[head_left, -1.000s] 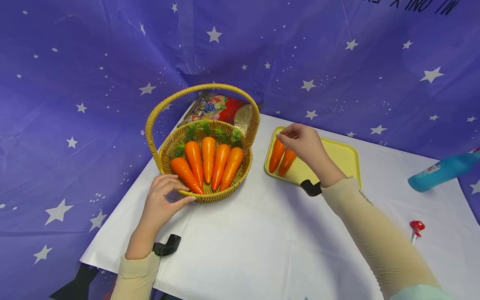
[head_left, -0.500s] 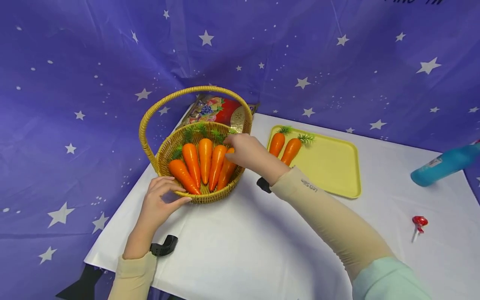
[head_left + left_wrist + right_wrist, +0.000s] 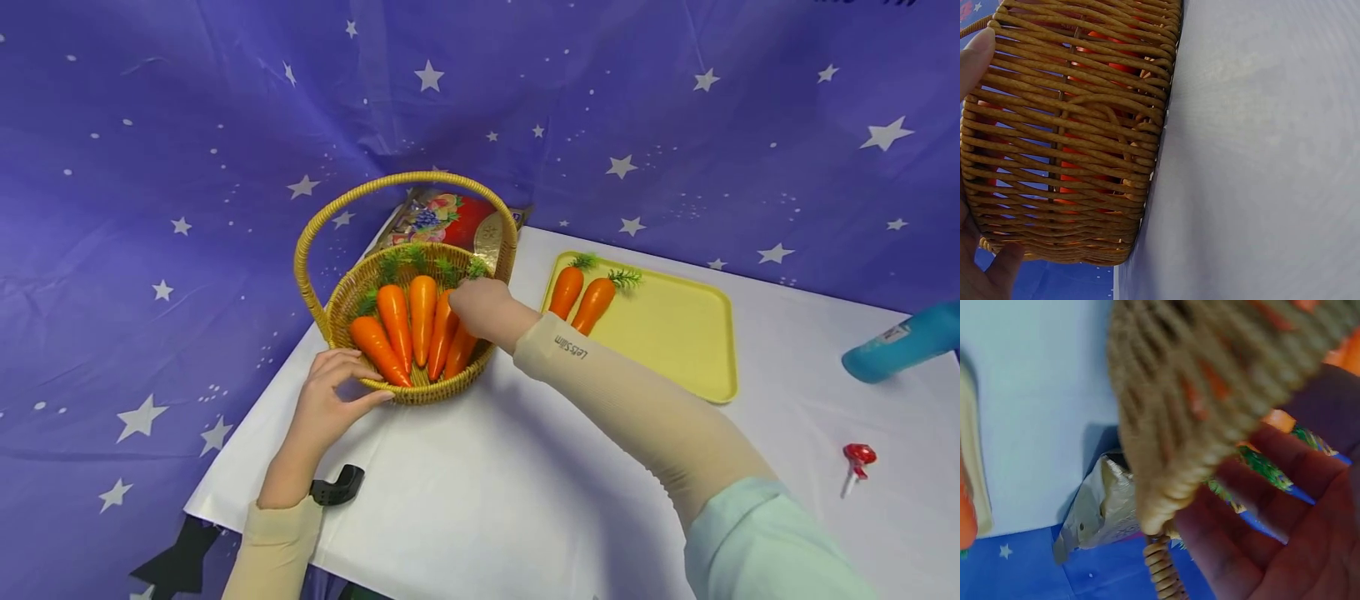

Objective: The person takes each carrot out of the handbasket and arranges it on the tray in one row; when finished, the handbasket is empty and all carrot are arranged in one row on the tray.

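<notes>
The wicker basket stands on the white-covered table, holding several orange carrots with green tops. My left hand grips its near left rim, thumb on the front and fingers along the side; the left wrist view shows the woven wall beside the fingertips. Reaching over the right rim, my right hand is at the thick upper end of the rightmost carrot. In the right wrist view the thumb and fingers curl about that carrot, while the fingertips are partly hidden. Two carrots, one beside another, lie on the yellow tray.
The yellow tray is right of the basket, partly behind my right forearm. A red printed package lies behind the basket under its tall handle. Farther right are a blue bottle and a red lollipop.
My right hand has moved left from the two carrots on the tray to the rightmost carrot in the basket, lowering onto its upper end. My left hand has stayed on the rim.
</notes>
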`<state>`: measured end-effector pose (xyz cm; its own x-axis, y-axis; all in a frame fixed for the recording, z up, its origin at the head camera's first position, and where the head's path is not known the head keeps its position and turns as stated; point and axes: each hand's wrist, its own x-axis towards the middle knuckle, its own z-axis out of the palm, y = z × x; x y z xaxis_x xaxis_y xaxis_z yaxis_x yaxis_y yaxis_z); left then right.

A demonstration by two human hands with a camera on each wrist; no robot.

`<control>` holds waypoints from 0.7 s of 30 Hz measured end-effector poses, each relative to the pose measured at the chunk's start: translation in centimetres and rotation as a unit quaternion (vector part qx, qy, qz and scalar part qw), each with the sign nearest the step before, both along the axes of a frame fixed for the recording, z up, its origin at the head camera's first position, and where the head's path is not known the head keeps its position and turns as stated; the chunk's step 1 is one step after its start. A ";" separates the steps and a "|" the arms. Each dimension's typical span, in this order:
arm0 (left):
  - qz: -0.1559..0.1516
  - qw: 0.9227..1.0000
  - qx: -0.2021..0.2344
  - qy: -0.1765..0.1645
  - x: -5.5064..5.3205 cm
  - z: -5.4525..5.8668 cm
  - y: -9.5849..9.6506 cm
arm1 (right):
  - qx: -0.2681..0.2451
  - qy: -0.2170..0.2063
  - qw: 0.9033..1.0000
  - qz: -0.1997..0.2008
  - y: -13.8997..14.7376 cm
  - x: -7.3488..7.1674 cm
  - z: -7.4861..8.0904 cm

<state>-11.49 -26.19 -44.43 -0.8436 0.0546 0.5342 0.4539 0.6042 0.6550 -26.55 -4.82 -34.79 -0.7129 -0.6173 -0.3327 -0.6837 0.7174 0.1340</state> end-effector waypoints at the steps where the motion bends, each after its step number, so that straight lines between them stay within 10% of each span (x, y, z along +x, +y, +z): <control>1: 0.000 1.000 0.001 0.000 0.0 0.0 0.0 | 0.010 0.003 1.000 0.004 0.0 0.0 -0.1; 13: 0.002 1.000 0.006 0.003 -0.2 -0.3 0.1 | 0.068 0.041 0.996 0.050 0.0 -0.2 -1.1; 21: 0.005 1.000 0.004 0.002 -0.1 -0.3 -0.1 | -0.027 0.012 1.000 0.000 0.1 -0.1 -0.1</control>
